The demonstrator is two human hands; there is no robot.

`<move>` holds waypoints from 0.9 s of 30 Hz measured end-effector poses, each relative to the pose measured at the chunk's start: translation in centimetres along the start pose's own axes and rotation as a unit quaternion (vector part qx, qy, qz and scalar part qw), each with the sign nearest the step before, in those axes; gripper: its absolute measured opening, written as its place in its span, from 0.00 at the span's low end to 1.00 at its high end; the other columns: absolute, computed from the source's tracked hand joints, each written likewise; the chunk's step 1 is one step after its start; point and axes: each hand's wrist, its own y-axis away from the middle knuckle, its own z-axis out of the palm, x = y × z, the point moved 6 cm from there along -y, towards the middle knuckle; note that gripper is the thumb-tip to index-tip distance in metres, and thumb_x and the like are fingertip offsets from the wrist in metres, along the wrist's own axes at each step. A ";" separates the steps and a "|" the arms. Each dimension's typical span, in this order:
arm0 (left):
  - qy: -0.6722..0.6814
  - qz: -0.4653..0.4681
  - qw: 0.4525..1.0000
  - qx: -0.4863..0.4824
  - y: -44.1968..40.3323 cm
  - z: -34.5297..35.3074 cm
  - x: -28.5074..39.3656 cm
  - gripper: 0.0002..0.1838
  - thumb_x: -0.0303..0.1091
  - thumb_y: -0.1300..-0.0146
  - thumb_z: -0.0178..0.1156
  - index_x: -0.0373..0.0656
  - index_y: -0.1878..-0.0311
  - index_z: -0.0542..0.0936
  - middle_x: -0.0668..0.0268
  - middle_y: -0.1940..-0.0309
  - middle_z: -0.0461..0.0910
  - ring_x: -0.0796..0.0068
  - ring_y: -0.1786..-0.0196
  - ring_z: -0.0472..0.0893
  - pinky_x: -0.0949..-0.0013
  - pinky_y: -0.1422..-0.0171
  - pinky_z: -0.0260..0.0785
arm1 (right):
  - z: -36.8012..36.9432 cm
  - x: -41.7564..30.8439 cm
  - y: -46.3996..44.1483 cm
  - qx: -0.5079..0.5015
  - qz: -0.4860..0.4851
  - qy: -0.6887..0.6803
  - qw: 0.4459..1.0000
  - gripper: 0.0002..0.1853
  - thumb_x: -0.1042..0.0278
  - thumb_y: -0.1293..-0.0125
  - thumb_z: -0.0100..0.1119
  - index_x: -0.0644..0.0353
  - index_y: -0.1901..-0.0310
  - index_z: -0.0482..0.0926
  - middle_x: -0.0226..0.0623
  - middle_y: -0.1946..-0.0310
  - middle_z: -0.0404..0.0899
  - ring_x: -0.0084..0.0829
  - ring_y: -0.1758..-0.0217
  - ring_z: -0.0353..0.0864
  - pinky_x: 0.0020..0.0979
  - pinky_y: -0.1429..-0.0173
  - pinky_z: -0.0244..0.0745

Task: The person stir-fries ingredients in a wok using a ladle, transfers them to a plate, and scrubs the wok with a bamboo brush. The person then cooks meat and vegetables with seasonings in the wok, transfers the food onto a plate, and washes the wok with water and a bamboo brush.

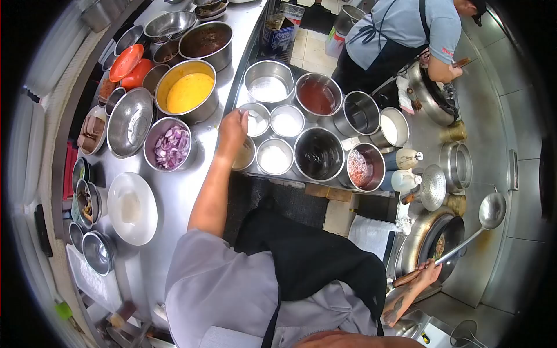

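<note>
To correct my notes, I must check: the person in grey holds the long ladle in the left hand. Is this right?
Not quite: the head view shows the person in grey holding the long ladle in the right hand, not the left hand.

On the steel table (176, 200) I logged a deep pot (209, 108) of yellow liquid (189, 93), a bowl (151, 141) of chopped purple onion (172, 148) just beside it, and a white oval plate (143, 225). Across the aisle I noted a person (387, 36) in blue, standing at a wok (423, 94).
</note>
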 end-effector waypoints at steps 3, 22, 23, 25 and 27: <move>0.049 -0.028 0.998 -0.007 0.2 -0.5 -0.3 0.08 0.32 0.35 0.59 0.36 0.64 0.81 0.49 0.70 0.81 0.48 0.66 0.81 0.57 0.63 0.72 | 1.4 0.5 1.6 -0.026 0.027 0.006 0.999 0.12 0.75 0.32 0.50 0.56 0.48 0.68 0.28 0.78 0.68 0.20 0.87 0.65 0.24 0.85 0.63; 0.171 -0.248 0.952 0.059 2.7 -2.8 -7.6 0.11 0.33 0.33 0.57 0.31 0.63 0.80 0.57 0.72 0.84 0.71 0.70 0.83 0.68 0.63 0.73 | 19.7 -1.7 15.0 -0.478 0.238 -0.043 0.845 0.23 0.72 0.32 0.51 0.59 0.36 0.65 0.29 0.78 0.63 0.18 0.89 0.59 0.21 0.83 0.58; 0.186 -0.249 0.948 0.072 2.8 -2.8 -7.7 0.11 0.32 0.33 0.57 0.31 0.63 0.79 0.58 0.72 0.84 0.73 0.69 0.83 0.69 0.64 0.73 | 20.4 -1.8 15.3 -0.497 0.246 -0.041 0.831 0.23 0.72 0.32 0.51 0.59 0.36 0.65 0.29 0.78 0.63 0.18 0.89 0.59 0.21 0.83 0.58; 0.210 -0.250 0.941 0.091 3.1 -3.1 -7.8 0.11 0.31 0.32 0.56 0.30 0.62 0.79 0.59 0.71 0.84 0.76 0.69 0.82 0.71 0.64 0.73 | 21.5 -1.6 15.5 -0.527 0.260 -0.041 0.808 0.23 0.72 0.33 0.51 0.60 0.36 0.65 0.29 0.78 0.63 0.18 0.89 0.60 0.21 0.83 0.59; 0.229 -0.248 0.935 0.105 3.0 -3.4 -7.5 0.10 0.31 0.32 0.56 0.31 0.61 0.79 0.60 0.71 0.84 0.76 0.69 0.83 0.73 0.63 0.74 | 22.6 -1.2 15.5 -0.557 0.273 -0.038 0.783 0.23 0.73 0.33 0.51 0.61 0.36 0.65 0.29 0.78 0.63 0.18 0.89 0.60 0.22 0.83 0.59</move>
